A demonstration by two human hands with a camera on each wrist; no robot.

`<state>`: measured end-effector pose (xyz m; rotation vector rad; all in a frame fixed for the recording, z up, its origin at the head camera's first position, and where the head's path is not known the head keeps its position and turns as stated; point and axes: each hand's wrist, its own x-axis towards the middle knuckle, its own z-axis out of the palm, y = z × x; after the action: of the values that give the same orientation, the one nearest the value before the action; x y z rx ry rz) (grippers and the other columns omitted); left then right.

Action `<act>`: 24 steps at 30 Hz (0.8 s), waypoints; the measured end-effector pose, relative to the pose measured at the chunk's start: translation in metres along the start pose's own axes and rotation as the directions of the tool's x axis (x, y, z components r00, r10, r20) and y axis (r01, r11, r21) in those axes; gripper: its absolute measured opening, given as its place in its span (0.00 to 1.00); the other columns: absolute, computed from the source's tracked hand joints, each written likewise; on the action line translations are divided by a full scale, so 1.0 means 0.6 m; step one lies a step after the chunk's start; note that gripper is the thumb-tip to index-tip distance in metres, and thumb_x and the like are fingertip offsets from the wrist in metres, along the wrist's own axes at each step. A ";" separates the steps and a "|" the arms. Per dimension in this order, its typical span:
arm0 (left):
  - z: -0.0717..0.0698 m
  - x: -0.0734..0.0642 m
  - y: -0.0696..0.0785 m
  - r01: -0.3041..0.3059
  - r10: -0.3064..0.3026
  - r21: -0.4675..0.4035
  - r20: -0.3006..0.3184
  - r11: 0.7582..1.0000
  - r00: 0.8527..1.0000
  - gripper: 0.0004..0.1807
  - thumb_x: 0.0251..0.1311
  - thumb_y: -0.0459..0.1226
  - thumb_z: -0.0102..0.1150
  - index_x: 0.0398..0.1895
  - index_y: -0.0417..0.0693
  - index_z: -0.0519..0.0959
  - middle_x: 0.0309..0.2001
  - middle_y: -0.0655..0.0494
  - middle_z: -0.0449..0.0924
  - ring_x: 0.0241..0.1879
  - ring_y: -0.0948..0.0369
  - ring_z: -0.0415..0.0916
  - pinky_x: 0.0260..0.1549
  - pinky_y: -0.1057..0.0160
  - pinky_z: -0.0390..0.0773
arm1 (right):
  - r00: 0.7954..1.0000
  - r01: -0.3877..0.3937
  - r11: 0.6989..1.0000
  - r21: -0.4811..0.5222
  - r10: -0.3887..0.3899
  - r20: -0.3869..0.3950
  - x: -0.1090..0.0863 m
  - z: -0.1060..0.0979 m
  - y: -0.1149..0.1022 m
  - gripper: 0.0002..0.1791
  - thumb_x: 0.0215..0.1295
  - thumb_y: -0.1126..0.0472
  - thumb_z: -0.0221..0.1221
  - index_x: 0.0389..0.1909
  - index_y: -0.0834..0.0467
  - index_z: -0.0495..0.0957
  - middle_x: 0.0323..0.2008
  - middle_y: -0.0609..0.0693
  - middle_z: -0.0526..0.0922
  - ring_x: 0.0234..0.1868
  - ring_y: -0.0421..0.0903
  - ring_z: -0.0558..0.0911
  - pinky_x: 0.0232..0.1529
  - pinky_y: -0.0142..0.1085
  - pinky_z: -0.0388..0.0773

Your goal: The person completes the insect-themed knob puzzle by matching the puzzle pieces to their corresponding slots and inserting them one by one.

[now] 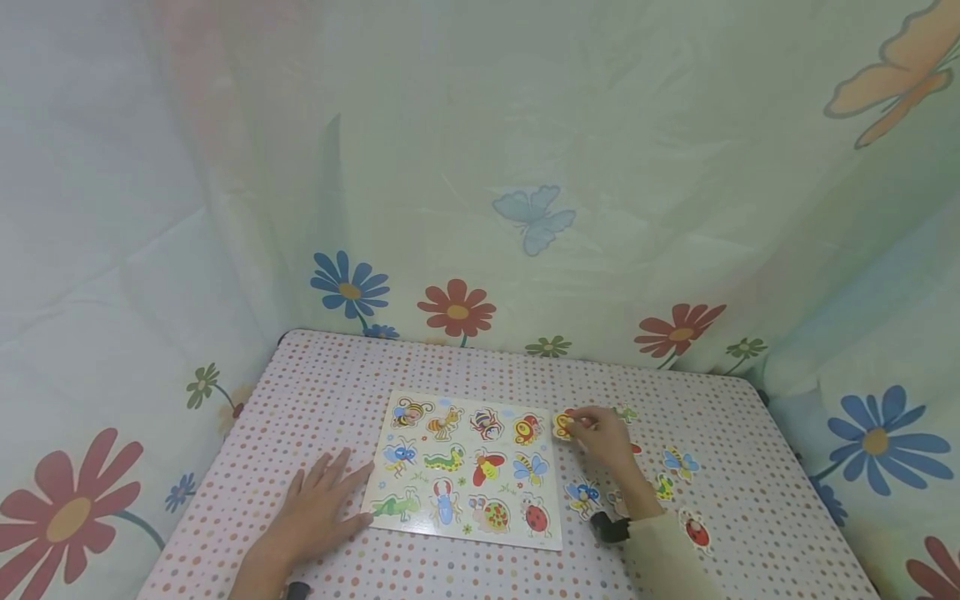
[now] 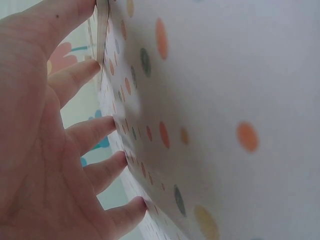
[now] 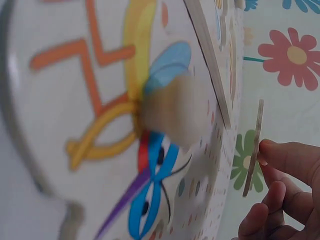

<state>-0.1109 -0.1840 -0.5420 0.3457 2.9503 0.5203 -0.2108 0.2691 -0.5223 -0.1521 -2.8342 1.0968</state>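
My right hand (image 1: 606, 437) pinches a red-and-yellow bug puzzle piece (image 1: 562, 425) just beyond the right edge of a puzzle board (image 1: 551, 535) printed with insects. In the right wrist view that piece (image 3: 253, 150) appears edge-on between thumb and fingers (image 3: 287, 160), above the table. My left hand (image 1: 318, 508) lies spread at the board's left side. The left wrist view shows its fingertips (image 2: 135, 202) on the dotted cloth, with the uppermost finger near the board's edge (image 2: 102, 30). A blue insect piece (image 1: 581, 497) with a pale knob (image 3: 175, 112) lies below my right hand.
Right of the board lie more loose pieces: a winged bee (image 1: 681, 461), a green caterpillar (image 1: 664, 487), a red ladybug (image 1: 697, 532) and a green one (image 1: 626, 412). The dotted tablecloth (image 1: 450, 575) covers the table. Flowered curtains (image 1: 420, 208) enclose its back and sides.
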 end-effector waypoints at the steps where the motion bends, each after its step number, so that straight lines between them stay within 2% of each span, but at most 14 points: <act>1: 0.001 0.000 0.000 0.001 -0.001 0.001 0.001 1.000 1.000 0.39 0.61 0.58 0.63 0.74 0.61 0.67 0.77 0.44 0.52 0.75 0.39 0.45 0.67 0.28 0.42 | 1.000 -0.001 1.000 -0.002 0.001 0.001 -0.001 0.002 -0.002 0.14 0.66 0.59 0.65 0.46 0.65 0.83 0.39 0.59 0.78 0.37 0.52 0.76 0.29 0.38 0.73; 12: 0.000 -0.001 0.000 0.000 0.000 -0.010 0.003 1.000 1.000 0.39 0.61 0.58 0.62 0.75 0.60 0.67 0.77 0.44 0.52 0.75 0.38 0.44 0.67 0.28 0.42 | 0.999 -0.018 1.000 -0.005 0.018 0.035 0.002 0.024 -0.023 0.13 0.66 0.58 0.65 0.46 0.62 0.83 0.39 0.55 0.79 0.37 0.50 0.76 0.32 0.38 0.73; 24: 0.000 0.000 0.000 -0.003 0.003 -0.003 0.003 1.000 1.000 0.39 0.61 0.58 0.62 0.74 0.60 0.67 0.77 0.44 0.52 0.75 0.38 0.45 0.67 0.28 0.42 | 0.998 0.049 0.999 0.020 -0.050 0.034 -0.003 0.038 -0.050 0.11 0.62 0.61 0.67 0.42 0.63 0.84 0.35 0.54 0.77 0.32 0.48 0.74 0.27 0.36 0.71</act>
<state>-0.1106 -0.1841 -0.5419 0.3495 2.9465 0.5247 -0.2134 0.2317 -0.5188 -0.0620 -2.8403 1.1262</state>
